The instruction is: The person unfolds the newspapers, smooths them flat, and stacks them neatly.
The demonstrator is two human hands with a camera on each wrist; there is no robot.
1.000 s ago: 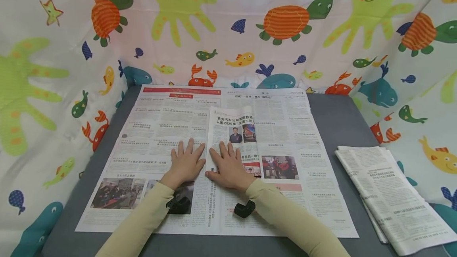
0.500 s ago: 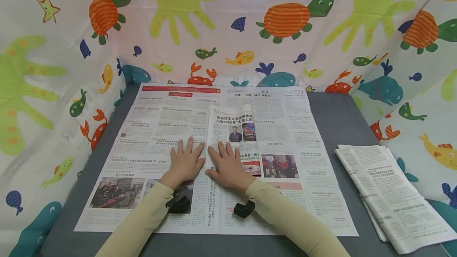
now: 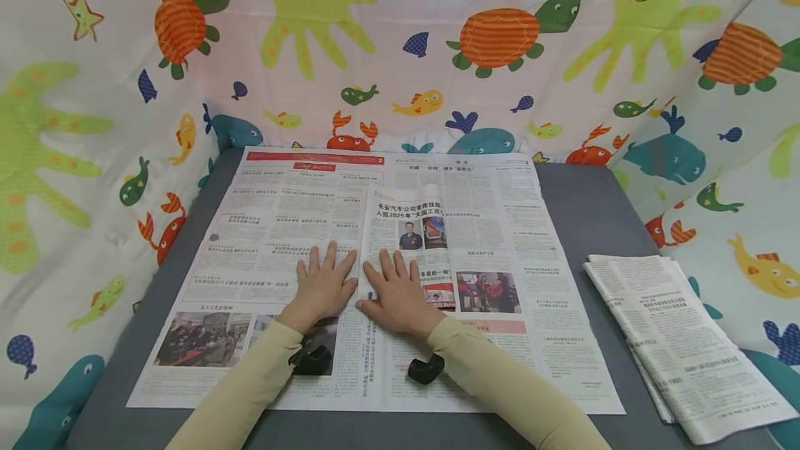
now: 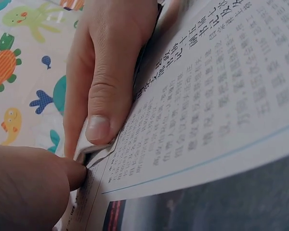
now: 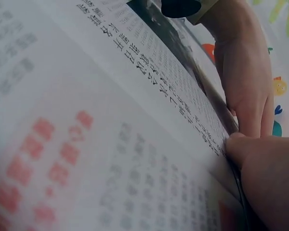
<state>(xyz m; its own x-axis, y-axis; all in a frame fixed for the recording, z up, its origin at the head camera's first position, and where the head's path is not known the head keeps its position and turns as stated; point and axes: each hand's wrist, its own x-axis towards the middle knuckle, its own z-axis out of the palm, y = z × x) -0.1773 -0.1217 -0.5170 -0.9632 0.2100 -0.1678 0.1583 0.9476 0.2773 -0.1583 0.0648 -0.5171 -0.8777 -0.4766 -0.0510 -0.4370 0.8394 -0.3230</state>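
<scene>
A newspaper (image 3: 237, 255) lies spread out, printed side up. Along its middle, right of the centre crease, sits a narrower folded newspaper piece (image 3: 409, 203) with bold headlines and small photos. My left hand (image 3: 321, 290) rests flat on the left page beside the crease, fingers spread. Just right of it, my right hand (image 3: 402, 297) lies on the folded piece with its fingers extended. The thumbs point toward each other and are slightly apart. In the left wrist view the right hand (image 4: 111, 67) appears beyond the left hand (image 4: 29, 187). Neither palm's underside shows.
Underneath is a grey table (image 3: 600, 221). A folded stack of newspapers (image 3: 681, 339) lies at the right, partly past the table's edge. A curtain (image 3: 412, 40) with sea animals hangs behind and along both sides. Black wrist cameras are strapped at both sleeves.
Both hands stay in nearly the same place on the paper. The whole head view shifts very slightly.
</scene>
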